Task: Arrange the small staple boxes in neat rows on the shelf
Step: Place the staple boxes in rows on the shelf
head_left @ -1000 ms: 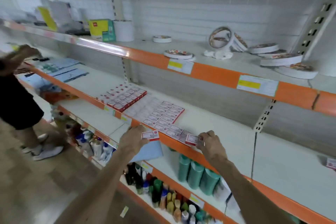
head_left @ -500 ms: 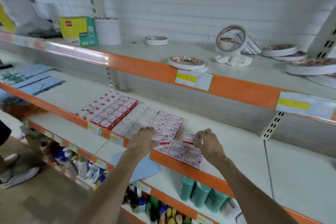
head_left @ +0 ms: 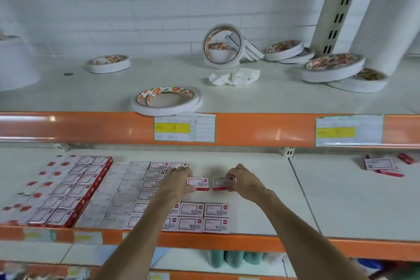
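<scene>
Small red-and-white staple boxes lie in rows on the middle shelf (head_left: 254, 216). A taller block of boxes (head_left: 68, 191) fills the left; a flat field of boxes (head_left: 134, 191) lies beside it, with two short rows (head_left: 203, 217) near the front edge. My left hand (head_left: 176, 183) pinches one staple box (head_left: 198, 183) just right of the field. My right hand (head_left: 242, 180) pinches a second staple box (head_left: 221, 183) beside it. Both boxes sit low over the shelf, a small gap between them.
A few loose staple boxes (head_left: 381, 165) lie on the shelf panel at far right. The upper shelf (head_left: 261, 128) carries several tape rolls (head_left: 167, 100) and a crumpled wrapper (head_left: 235, 77). Green bottles (head_left: 234, 258) stand on the shelf below.
Both hands have carried their boxes from the shelf's front edge inward, bringing them close together beside the field. The camera has swung to face the shelf squarely.
</scene>
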Motion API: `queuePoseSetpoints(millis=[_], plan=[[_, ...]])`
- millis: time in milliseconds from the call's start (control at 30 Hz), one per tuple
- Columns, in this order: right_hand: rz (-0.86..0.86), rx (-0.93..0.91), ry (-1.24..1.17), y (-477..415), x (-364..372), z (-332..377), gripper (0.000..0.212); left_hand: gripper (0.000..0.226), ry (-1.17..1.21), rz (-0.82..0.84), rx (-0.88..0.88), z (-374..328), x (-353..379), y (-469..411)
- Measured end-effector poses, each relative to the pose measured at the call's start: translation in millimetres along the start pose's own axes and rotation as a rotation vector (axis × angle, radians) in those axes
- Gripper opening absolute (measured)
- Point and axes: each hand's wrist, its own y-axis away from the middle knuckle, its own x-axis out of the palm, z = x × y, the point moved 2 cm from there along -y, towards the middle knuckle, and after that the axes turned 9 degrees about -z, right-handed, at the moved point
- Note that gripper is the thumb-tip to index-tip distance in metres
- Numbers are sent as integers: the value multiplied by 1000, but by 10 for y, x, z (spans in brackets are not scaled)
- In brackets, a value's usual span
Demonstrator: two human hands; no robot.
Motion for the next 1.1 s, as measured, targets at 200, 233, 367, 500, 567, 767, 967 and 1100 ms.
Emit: queuePoseSetpoints(millis=[200,233,367,500,567,767,967,1100], plan=[[11,36,1,50,139,26,36,47,-47,61,60,122,62,-6],[30,30,13,68,158,62,35,46,-29,81,62,151,60,10],[74,27,-14,130,242,163,26,36,25,155,150,230,82,4],[71,44,-87,203,339,150,25,29,40,160,203,279,141,54],[60,48,-102,229,348,170,24,29,43,147,217,285,135,91],[25,82,-66,284,428,259,35,31,32,170,201,306,119,96],[-15,122,-60,340,502,284,37,34,39,149,213,296,159,136],[-5,126,-14,371,537,332,42,36,28,156,215,298,145,147]])
